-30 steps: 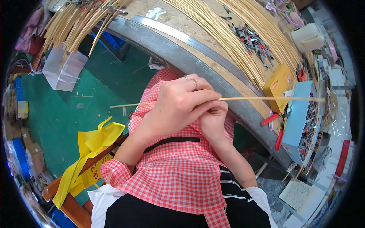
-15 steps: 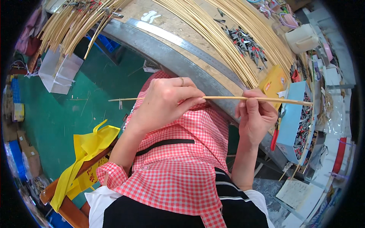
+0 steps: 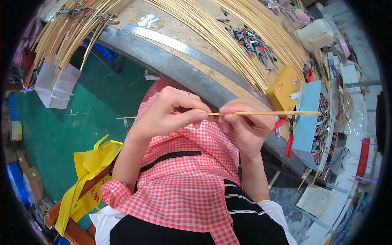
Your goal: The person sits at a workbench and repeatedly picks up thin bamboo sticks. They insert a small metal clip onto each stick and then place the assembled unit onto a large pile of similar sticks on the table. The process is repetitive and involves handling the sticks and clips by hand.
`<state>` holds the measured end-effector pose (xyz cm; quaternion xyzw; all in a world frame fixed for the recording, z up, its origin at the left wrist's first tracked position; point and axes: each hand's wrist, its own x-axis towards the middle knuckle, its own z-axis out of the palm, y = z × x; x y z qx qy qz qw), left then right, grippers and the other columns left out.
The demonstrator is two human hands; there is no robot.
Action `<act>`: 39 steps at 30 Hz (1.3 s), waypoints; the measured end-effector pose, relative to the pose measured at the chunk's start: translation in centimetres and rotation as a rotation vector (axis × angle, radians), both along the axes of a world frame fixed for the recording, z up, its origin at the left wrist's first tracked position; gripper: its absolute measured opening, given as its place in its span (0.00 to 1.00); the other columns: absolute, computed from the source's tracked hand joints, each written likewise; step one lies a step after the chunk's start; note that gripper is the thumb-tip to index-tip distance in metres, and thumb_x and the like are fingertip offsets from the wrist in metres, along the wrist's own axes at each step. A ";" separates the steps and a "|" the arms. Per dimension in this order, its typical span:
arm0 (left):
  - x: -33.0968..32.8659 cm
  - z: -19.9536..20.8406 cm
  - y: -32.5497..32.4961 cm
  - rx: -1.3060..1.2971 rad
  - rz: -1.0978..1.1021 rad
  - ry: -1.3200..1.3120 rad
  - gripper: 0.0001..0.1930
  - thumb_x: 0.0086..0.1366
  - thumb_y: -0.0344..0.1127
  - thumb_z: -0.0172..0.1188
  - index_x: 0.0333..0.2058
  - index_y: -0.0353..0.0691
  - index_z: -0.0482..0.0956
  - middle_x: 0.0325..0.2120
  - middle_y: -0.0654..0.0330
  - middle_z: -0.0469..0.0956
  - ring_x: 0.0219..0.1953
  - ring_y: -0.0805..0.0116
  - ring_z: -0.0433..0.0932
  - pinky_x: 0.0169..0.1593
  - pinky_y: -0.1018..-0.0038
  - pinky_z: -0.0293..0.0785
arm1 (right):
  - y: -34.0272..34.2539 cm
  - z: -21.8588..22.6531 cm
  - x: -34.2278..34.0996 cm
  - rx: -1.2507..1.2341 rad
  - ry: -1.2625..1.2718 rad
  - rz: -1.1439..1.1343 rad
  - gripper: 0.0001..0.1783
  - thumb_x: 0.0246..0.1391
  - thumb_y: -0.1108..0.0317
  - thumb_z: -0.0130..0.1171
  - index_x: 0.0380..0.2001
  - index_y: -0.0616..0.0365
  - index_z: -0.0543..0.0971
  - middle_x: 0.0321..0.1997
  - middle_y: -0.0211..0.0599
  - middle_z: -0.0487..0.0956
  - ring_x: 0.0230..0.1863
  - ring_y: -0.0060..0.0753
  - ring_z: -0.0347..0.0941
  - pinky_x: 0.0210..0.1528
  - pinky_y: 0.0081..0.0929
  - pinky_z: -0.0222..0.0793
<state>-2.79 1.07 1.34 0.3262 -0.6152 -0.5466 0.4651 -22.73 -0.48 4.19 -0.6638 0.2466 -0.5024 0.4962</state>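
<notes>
A thin bamboo strip [image 3: 294, 113] runs roughly level across the front of my body, over a red-and-white checked apron [image 3: 179, 188]. My left hand [image 3: 167, 112] pinches it between thumb and fingers near the middle. Close beside it, my right hand [image 3: 247, 122] grips the same strip with thumb and fingertips. The strip's left end pokes out past my left wrist, and its right end reaches over a light-blue box [image 3: 306, 130]. Part of the strip is hidden behind my left hand.
On the workbench lie long bamboo strips [image 3: 204, 32], a metal ruler [image 3: 175, 45] and a pile of small red-and-black clips [image 3: 253, 45]. A yellow box [image 3: 282, 87] and red-handled pliers [image 3: 290, 143] sit at the right. Clipped strips [image 3: 69, 36] overhang at far left, above a white bin [image 3: 57, 85].
My right hand has slid left along the strip, close to my left hand. The strip has shifted slightly left and down in the picture, and the whole view has moved a little.
</notes>
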 end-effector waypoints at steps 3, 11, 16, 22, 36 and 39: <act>0.0 -0.5 -0.2 -0.027 0.008 0.061 0.06 0.59 0.27 0.61 0.29 0.28 0.82 0.21 0.56 0.79 0.21 0.74 0.75 0.24 0.79 0.69 | -0.6 0.4 -0.3 0.014 0.077 0.074 0.07 0.48 0.83 0.61 0.33 0.68 0.81 0.29 0.40 0.79 0.24 0.23 0.73 0.24 0.17 0.67; 0.6 -0.3 -0.5 -0.061 0.171 0.029 0.06 0.60 0.27 0.61 0.31 0.30 0.83 0.19 0.59 0.78 0.21 0.76 0.73 0.26 0.80 0.68 | -11.6 -0.5 -8.4 -0.332 1.097 -0.649 0.15 0.51 0.63 0.61 0.35 0.66 0.80 0.31 0.53 0.80 0.32 0.49 0.78 0.34 0.39 0.71; 0.7 -0.3 -0.4 -0.070 0.242 0.037 0.06 0.59 0.28 0.62 0.30 0.30 0.83 0.18 0.60 0.77 0.20 0.77 0.73 0.25 0.80 0.67 | -15.6 -1.3 -9.6 -0.356 1.648 -0.674 0.13 0.49 0.64 0.60 0.26 0.66 0.78 0.29 0.55 0.79 0.34 0.58 0.77 0.34 0.47 0.70; 0.9 -0.3 -0.4 -0.101 0.269 -0.010 0.05 0.59 0.25 0.60 0.30 0.29 0.82 0.20 0.59 0.78 0.20 0.77 0.72 0.24 0.81 0.67 | -17.4 -3.7 -11.2 -0.462 1.637 -0.733 0.06 0.43 0.72 0.57 0.24 0.64 0.78 0.29 0.56 0.78 0.35 0.59 0.76 0.34 0.48 0.69; 0.9 -1.0 -0.8 -0.206 0.387 -0.184 0.04 0.58 0.24 0.60 0.30 0.30 0.82 0.20 0.59 0.79 0.21 0.77 0.74 0.26 0.81 0.67 | -6.5 -1.4 -5.1 0.152 0.428 -0.195 0.15 0.61 0.80 0.44 0.48 0.67 0.76 0.28 0.32 0.72 0.31 0.19 0.70 0.36 0.21 0.72; 0.7 -0.8 -0.7 -0.253 0.438 -0.245 0.04 0.58 0.25 0.60 0.30 0.31 0.83 0.20 0.59 0.79 0.21 0.76 0.74 0.26 0.80 0.68 | -3.3 -2.1 -1.8 0.335 0.172 -0.073 0.16 0.61 0.81 0.44 0.51 0.71 0.73 0.32 0.34 0.71 0.33 0.23 0.70 0.42 0.26 0.75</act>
